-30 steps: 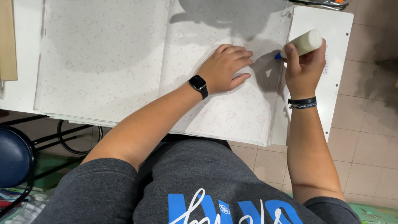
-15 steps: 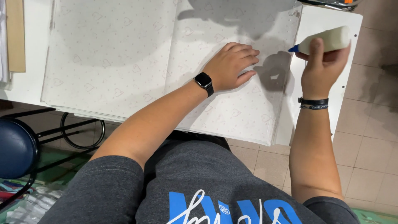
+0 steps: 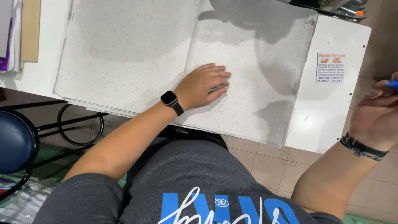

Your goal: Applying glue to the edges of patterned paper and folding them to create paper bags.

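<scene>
A large sheet of pale paper (image 3: 124,54) printed with small hearts covers a white table (image 3: 336,116), creased down its middle. My left hand (image 3: 205,85) lies flat on it, fingers spread, just right of the crease; a black watch is on that wrist. My right hand (image 3: 375,118) is off the table's right side at the frame edge, curled around a glue stick (image 3: 391,85) of which only the blue tip shows. A dark band circles that wrist.
A small printed sticker (image 3: 330,67) sits on the bare white table to the right of the paper. A dark blue stool (image 3: 14,141) stands at the left. Papers and a tan board (image 3: 29,29) lie at the top left. Tiled floor shows below the table.
My right hand has swung away from the paper's right edge, out past the table, carrying the glue stick mostly out of view. My left hand has stayed flat on the paper.
</scene>
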